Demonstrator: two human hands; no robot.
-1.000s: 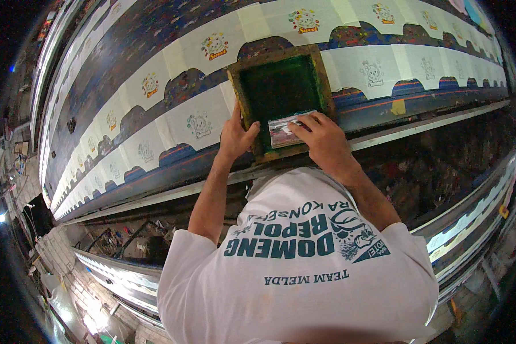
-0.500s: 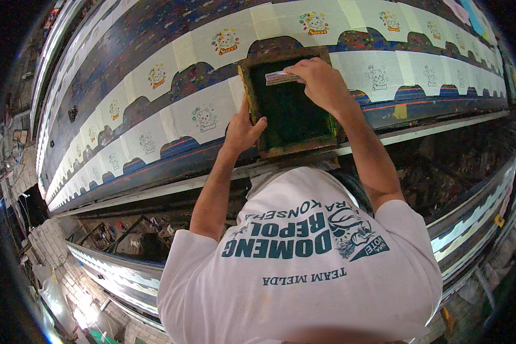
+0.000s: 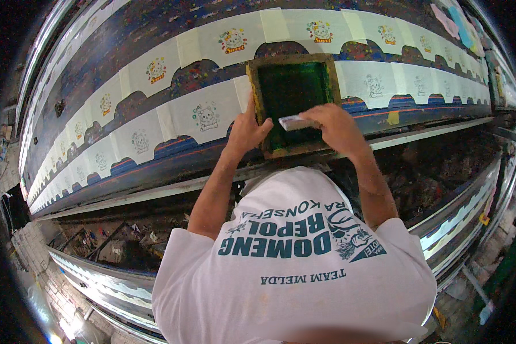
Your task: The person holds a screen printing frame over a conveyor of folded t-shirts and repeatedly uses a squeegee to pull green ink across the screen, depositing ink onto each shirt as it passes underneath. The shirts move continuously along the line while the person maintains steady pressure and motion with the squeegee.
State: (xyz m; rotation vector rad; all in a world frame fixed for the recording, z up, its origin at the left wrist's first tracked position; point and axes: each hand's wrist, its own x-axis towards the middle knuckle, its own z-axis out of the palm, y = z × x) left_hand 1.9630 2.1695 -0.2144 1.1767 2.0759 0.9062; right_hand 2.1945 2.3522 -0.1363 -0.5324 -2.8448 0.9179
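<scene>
At the table's (image 3: 172, 166) near edge, a frame (image 3: 292, 59) is clasped by the left hand (image 3: 247, 133) and a squeegee (image 3: 295, 122) pinched within it by the right hand (image 3: 337, 127) — inking, seemingly, with even pressure needed next.

this is a printing workshop, seemingly for screen printing. a long, paint-spattered worktop (image 3: 100, 57) carries rows of pale pieces (image 3: 180, 117), each with a small cartoon design, the far row coloured, the near row mostly outlines. a stained wooden frame (image 3: 295, 59) with a dark green mesh (image 3: 292, 89) lies over the near row. behind the person, another worktop (image 3: 112, 266) bears similar pale strips above a paved floor (image 3: 33, 246).
</scene>
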